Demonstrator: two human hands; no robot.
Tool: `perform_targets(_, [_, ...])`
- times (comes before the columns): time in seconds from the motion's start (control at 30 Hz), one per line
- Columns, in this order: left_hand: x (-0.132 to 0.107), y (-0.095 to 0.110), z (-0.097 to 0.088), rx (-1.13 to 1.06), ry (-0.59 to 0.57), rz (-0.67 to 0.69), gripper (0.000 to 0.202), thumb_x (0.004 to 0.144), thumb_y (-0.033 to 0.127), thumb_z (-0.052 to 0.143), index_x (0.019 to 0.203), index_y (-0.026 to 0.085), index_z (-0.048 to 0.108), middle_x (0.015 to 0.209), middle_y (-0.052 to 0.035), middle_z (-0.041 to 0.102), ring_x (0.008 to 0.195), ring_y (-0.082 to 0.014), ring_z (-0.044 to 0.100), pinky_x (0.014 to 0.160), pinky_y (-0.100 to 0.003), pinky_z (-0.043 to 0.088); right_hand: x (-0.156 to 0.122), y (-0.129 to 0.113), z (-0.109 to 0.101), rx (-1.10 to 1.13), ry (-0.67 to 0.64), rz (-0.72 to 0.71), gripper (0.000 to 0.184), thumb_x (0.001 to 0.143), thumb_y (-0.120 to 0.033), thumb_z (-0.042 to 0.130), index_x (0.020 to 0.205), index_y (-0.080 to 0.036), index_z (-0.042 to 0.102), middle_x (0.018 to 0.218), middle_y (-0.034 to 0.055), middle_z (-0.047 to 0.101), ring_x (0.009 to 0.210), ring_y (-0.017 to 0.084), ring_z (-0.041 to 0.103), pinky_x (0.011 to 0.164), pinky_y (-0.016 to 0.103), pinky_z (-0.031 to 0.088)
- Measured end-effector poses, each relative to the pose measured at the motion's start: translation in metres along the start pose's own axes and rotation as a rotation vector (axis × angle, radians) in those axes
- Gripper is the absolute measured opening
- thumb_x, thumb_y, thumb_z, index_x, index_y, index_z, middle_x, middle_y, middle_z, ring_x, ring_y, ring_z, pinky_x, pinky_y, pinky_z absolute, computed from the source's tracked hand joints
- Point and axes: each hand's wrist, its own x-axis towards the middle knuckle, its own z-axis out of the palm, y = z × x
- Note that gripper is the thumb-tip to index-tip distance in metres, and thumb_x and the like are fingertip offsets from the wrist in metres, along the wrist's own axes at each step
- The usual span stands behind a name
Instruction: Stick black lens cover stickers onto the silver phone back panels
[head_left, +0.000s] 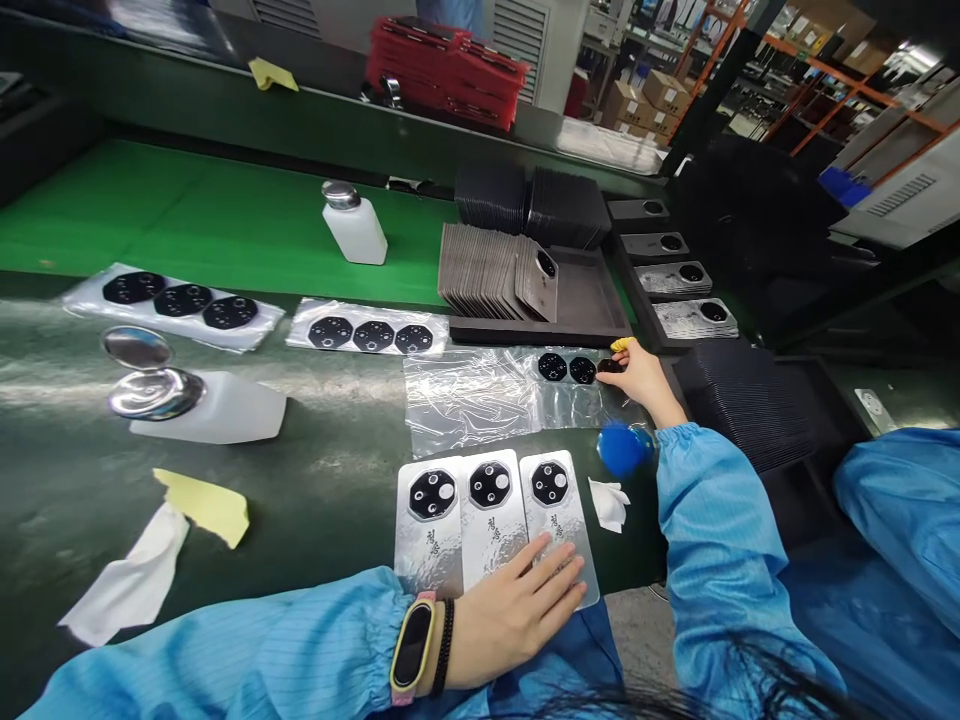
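Observation:
Three silver phone back covers with black octagonal camera plates lie side by side at the near table edge. My left hand rests flat on their lower ends, fingers stretched out. My right hand, with a yellow finger cot, pinches a black camera plate at the right end of a clear plastic film sheet. Two more black plates sit on that film just left of my fingers.
Two white dispenser bottles, two more film sheets with black plates, a dark tray of stacked covers, a blue round object, white wipes and yellow paper lie about. Black tray stacks stand right.

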Motion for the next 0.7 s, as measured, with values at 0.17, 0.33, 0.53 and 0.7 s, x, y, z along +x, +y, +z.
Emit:
perform_targets(0.17, [-0.003,-0.007,-0.002,0.014,-0.015,0.047,0.032,0.096,0.021,0.045,0.125,0.021,0.059,0.134,-0.0037,0.058,0.128,-0.023,0.048,0.11,-0.042,0.036,0.004,-0.002,-0.004,0.024,-0.035,0.037,0.035,0.054,-0.023,0.075,0.079,-0.023,0.05,0.077,-0.0002,0.064,0.077,0.021,0.064,0.072,0.035,0.052])
perform_targets(0.33, [-0.001,-0.01,-0.005,0.0,-0.005,0.064,0.032,0.096,0.019,0.043,0.123,0.019,0.06,0.131,-0.0049,0.06,0.126,-0.0234,0.049,0.109,-0.042,0.036,0.005,-0.006,-0.005,0.029,-0.041,0.068,0.034,0.056,-0.02,0.072,0.081,-0.022,0.049,0.08,0.0012,0.066,0.08,0.021,0.065,0.075,0.035,0.053])
perform_targets(0.53, [0.008,-0.014,-0.01,-0.075,0.03,0.056,0.03,0.095,0.02,0.043,0.118,0.017,0.062,0.123,-0.0063,0.065,0.119,-0.0222,0.055,0.105,-0.039,0.04,0.003,-0.01,-0.007,0.035,-0.058,0.038,0.034,0.055,-0.018,0.072,0.081,-0.023,0.05,0.08,0.0011,0.065,0.082,0.021,0.065,0.078,0.036,0.052])
perform_targets(0.7, [0.012,-0.017,-0.014,-0.114,0.039,0.084,0.032,0.095,0.02,0.043,0.124,0.017,0.057,0.123,-0.0076,0.065,0.12,-0.0235,0.055,0.104,-0.042,0.04,0.003,-0.011,-0.009,0.032,-0.078,-0.002,0.035,0.053,-0.016,0.071,0.079,-0.022,0.05,0.08,0.0007,0.064,0.083,0.021,0.063,0.078,0.036,0.051])
